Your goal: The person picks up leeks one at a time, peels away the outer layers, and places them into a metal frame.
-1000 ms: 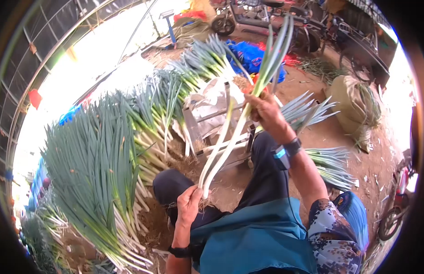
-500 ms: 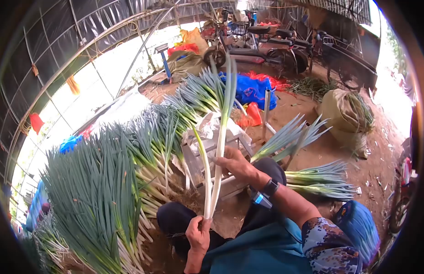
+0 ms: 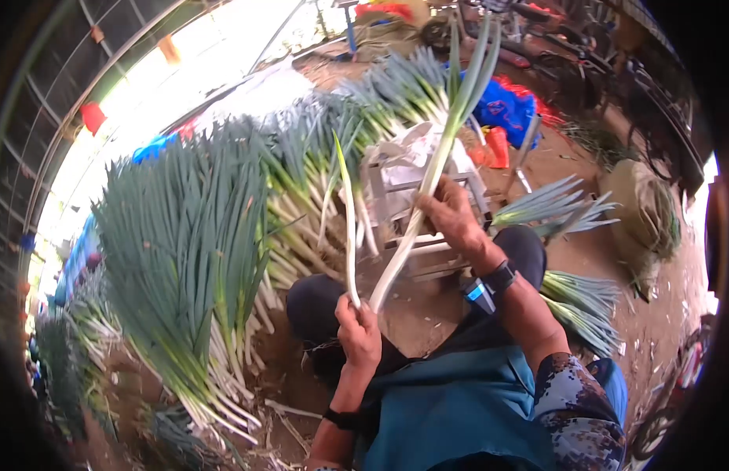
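Observation:
My left hand point(image 3: 359, 334), above my left knee, pinches the root ends of a green onion point(image 3: 406, 243) and of a thin peeled-off outer leaf point(image 3: 349, 228). The thin leaf stands up on the left, its tip yellow-green, apart from the thicker stalk. My right hand point(image 3: 451, 216) is closed round the white part of the green onion, whose green leaves reach up to the right. A large pile of green onions point(image 3: 188, 235) lies to the left of my knees.
A metal-framed stool point(image 3: 396, 187) with white cloth stands in front of me. Green onion bundles point(image 3: 580, 310) lie on the ground at the right, near a tan sack point(image 3: 635, 208). A blue bag point(image 3: 506, 106) and parked scooters are farther back.
The thin outer leaf and the thick stalk have spread farther apart at the top. The stalk now leans to the right with my right hand, and the view has shifted.

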